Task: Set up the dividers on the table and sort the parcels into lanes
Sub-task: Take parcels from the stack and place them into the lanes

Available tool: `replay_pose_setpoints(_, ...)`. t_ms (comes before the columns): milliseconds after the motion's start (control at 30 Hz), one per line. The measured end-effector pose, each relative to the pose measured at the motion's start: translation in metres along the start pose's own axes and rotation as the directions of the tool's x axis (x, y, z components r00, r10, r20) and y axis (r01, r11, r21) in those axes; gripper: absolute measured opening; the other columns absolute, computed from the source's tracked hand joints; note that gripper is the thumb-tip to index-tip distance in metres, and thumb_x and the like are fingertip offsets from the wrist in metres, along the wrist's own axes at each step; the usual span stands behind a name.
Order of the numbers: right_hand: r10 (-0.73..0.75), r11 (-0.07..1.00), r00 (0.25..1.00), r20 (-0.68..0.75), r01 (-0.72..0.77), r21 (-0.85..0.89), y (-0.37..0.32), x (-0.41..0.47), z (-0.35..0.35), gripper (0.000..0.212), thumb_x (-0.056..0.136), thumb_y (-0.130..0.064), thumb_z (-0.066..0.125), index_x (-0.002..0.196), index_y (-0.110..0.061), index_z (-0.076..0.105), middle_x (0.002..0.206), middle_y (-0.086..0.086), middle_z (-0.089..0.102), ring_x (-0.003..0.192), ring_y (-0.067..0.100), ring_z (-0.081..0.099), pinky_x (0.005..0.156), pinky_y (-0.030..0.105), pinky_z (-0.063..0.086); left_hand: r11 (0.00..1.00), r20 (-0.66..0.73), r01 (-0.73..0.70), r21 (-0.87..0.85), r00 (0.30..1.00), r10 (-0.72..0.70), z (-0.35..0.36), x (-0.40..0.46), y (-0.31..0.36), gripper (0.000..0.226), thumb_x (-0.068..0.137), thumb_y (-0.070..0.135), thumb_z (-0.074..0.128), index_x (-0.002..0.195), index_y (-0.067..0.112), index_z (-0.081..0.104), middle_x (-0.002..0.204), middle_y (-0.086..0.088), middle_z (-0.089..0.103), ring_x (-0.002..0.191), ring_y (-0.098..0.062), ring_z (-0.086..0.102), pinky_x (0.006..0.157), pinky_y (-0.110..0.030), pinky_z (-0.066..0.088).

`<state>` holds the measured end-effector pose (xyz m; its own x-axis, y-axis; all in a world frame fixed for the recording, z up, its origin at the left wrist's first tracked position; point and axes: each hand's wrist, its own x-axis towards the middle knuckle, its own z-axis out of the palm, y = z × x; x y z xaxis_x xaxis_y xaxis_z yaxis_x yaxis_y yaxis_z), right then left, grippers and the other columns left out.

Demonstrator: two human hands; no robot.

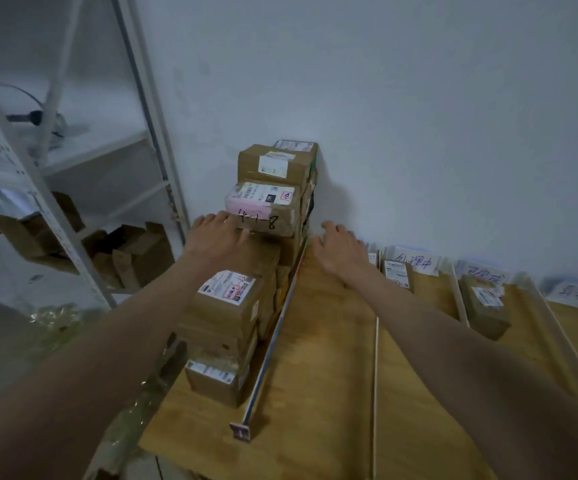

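Reaching toward the far wall, a person works over a pale wooden table [332,375] where brown cardboard parcels with white shipping labels [242,271] stand stacked in the leftmost lane. The left hand [216,233] rests flat, fingers straight, on the middle of the stack, fingertips touching the tape-wrapped parcel with a pink label and black handwritten numbers [263,209]. The right hand [338,247] hovers just beyond the long thin divider with a blue and white edge [273,337], fingers spread and holding nothing. The marked parcel lies directly ahead of the left hand, clearly the nearer of the two, its long axis running across the lane, its marked face pointing back toward the person. The stack itself runs along the divider, from table edge to wall. Two further parcels [485,303] lie in lanes to the right, below handwritten paper signs [415,261].
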<state>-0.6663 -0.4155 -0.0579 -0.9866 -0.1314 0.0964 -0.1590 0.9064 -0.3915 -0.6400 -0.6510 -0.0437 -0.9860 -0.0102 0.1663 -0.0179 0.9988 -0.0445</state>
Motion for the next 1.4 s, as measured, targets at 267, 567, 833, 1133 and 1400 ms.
replay_pose_setpoints(267, 0.115, 0.992, 0.991, -0.073, -0.111, 0.059, -0.049, 0.069, -0.013, 0.048, 0.104, -0.041, 0.031, 0.141, -0.011, 0.041, 0.142, 0.016, 0.049, 0.128, 0.035, 0.047, 0.105, 0.048, 0.036, 0.998, -0.105, -0.058, -0.018, 0.993, 0.056, -0.009, 0.091, -0.055, 0.055, 0.103, 0.047, 0.028, 0.14, 0.01, 0.046, 0.139, -0.014, 0.052, 0.125, -0.032, 0.051, 0.107, -0.046, 0.037)
replay_pose_setpoints(567, 0.221, 0.954, 0.973, -0.072, -0.201, 0.22, -0.06, 0.15, -0.026, 0.053, 0.105, -0.042, 0.031, 0.145, -0.008, 0.036, 0.141, 0.017, 0.049, 0.126, 0.034, 0.049, 0.098, 0.04, 0.039, 0.964, -0.068, 0.048, -0.26, 0.995, -0.068, -0.013, 0.179, -0.058, 0.064, 0.102, 0.052, 0.029, 0.144, 0.005, 0.042, 0.144, -0.017, 0.048, 0.129, -0.035, 0.047, 0.106, -0.046, 0.036)
replay_pose_setpoints(833, 0.353, 0.804, 0.934, 0.058, -0.335, 0.492, -0.061, 0.211, -0.017, 0.058, 0.104, -0.044, 0.03, 0.146, -0.004, 0.034, 0.14, 0.016, 0.049, 0.122, 0.031, 0.051, 0.092, 0.036, 0.041, 0.833, 0.08, 0.222, -0.507, 0.974, -0.211, -0.004, 0.24, -0.054, 0.066, 0.1, 0.056, 0.028, 0.143, 0.007, 0.043, 0.142, -0.016, 0.05, 0.125, -0.035, 0.05, 0.097, -0.042, 0.041)
replay_pose_setpoints(1133, 0.374, 0.658, 0.919, 0.123, -0.357, 0.663, -0.063, 0.234, -0.006, 0.041, 0.105, -0.032, 0.03, 0.127, -0.006, 0.052, 0.109, 0.009, 0.056, 0.093, 0.022, 0.051, 0.065, 0.027, 0.039, 0.722, 0.165, 0.274, -0.635, 0.961, -0.22, 0.004, 0.261, -0.042, 0.06, 0.099, 0.053, 0.035, 0.131, 0.005, 0.052, 0.125, -0.015, 0.059, 0.104, -0.032, 0.056, 0.082, -0.037, 0.045)
replay_pose_setpoints(1400, 0.35, 0.636, 0.936, 0.038, -0.267, 0.724, -0.063, 0.233, -0.012, 0.038, 0.103, -0.029, 0.037, 0.132, -0.008, 0.05, 0.129, 0.01, 0.058, 0.106, 0.022, 0.052, 0.079, 0.031, 0.039, 0.615, 0.112, 0.232, -0.754, 0.967, -0.228, -0.009, 0.254, -0.041, 0.051, 0.098, 0.045, 0.047, 0.134, 0.009, 0.044, 0.13, -0.013, 0.055, 0.111, -0.03, 0.055, 0.094, -0.043, 0.049)
